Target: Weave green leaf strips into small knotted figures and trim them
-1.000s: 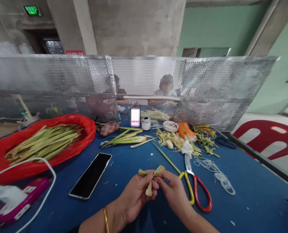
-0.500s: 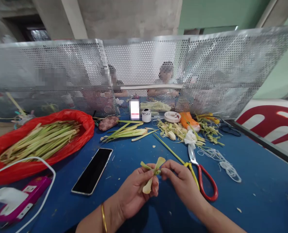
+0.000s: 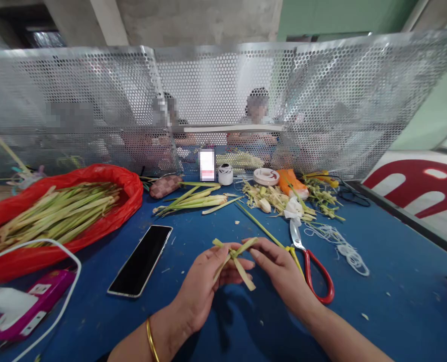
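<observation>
Above the blue tabletop, a small knotted piece of pale green leaf strips has its ends sticking out several ways. My left hand pinches it between thumb and fingers near the crossing. On the other side, my right hand is closed with thumb and forefinger on the tip of one strip. Scissors with red handles lie just beyond and right of my right hand. A long green stalk and something yellow run partly behind that hand.
Left lies a red plastic bag of leaf stalks, with a black phone and a purple power strip nearer. Stalks, a tape roll and white string lie farther back. People sit behind the perforated metal screen.
The leaf piece has been turned in my left hand, and a strip now points down to the right. My right fingers have moved up onto a strip's tip. The view has shifted slightly.
</observation>
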`<state>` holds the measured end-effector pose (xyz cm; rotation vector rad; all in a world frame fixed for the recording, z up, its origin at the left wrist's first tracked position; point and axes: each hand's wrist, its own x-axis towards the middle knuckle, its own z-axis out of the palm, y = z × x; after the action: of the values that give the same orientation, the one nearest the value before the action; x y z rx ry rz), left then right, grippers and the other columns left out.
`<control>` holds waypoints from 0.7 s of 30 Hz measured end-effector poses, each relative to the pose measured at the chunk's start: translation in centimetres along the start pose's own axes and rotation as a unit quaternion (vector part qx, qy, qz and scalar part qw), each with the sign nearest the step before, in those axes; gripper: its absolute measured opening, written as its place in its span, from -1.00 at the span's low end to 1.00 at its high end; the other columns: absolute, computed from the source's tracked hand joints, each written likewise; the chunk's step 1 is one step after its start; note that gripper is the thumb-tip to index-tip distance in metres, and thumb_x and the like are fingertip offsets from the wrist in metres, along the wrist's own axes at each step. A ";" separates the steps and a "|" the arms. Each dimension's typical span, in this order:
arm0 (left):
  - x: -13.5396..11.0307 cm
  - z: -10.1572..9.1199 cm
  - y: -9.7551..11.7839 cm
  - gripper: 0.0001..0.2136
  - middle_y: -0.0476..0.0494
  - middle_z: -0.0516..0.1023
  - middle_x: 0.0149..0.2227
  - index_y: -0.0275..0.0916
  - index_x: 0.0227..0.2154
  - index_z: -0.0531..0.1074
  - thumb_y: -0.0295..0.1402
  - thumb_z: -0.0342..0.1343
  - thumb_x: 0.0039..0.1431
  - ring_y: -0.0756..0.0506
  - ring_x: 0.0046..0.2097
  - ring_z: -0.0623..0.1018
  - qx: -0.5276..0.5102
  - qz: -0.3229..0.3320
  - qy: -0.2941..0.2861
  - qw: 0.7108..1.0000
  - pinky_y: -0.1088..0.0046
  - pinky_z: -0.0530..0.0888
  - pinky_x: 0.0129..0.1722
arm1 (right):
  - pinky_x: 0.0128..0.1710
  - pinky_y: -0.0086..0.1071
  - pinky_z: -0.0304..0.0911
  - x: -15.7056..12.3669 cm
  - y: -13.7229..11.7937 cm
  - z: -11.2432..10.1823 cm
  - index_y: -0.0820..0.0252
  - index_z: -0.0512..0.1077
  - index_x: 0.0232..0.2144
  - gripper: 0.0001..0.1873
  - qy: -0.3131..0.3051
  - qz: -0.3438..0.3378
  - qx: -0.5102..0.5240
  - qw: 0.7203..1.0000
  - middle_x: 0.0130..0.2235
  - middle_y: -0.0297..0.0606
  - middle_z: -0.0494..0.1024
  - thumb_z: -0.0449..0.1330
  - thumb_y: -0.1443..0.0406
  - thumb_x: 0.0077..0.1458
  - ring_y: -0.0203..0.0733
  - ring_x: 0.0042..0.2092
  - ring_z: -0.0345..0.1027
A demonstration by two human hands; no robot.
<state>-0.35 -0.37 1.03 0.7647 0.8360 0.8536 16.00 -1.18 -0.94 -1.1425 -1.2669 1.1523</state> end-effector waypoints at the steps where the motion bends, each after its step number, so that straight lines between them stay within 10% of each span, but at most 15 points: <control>1: -0.1 0.0 0.1 -0.67 -0.30 0.64 -0.33 -0.35 -0.12 0.45 -0.18 0.06 0.21 -0.15 -0.33 0.61 0.011 0.002 0.000 1.000 0.33 0.48 -0.21 | -0.07 -0.26 0.27 0.0 -0.2 -0.1 0.15 0.52 -0.29 -0.73 -0.012 -0.009 0.004 1.000 -0.22 -0.21 0.58 0.22 0.10 0.05 -0.07 -0.11 0.41; 21: 0.4 0.3 -1.0 -0.87 -0.10 0.55 -0.63 -0.31 -0.51 0.44 -0.37 0.09 0.07 0.02 -0.58 0.48 0.227 -0.068 -0.050 0.970 0.55 0.36 -0.48 | -0.36 -0.38 0.25 -0.9 0.8 0.4 0.14 0.54 -0.53 -0.83 0.063 -0.045 -0.161 0.984 -0.48 -0.29 0.54 0.19 0.27 0.04 -0.19 -0.38 0.38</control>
<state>0.39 -0.50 0.19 1.1267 0.9958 0.4983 15.57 -2.01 -1.80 -1.3562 -1.4243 0.8138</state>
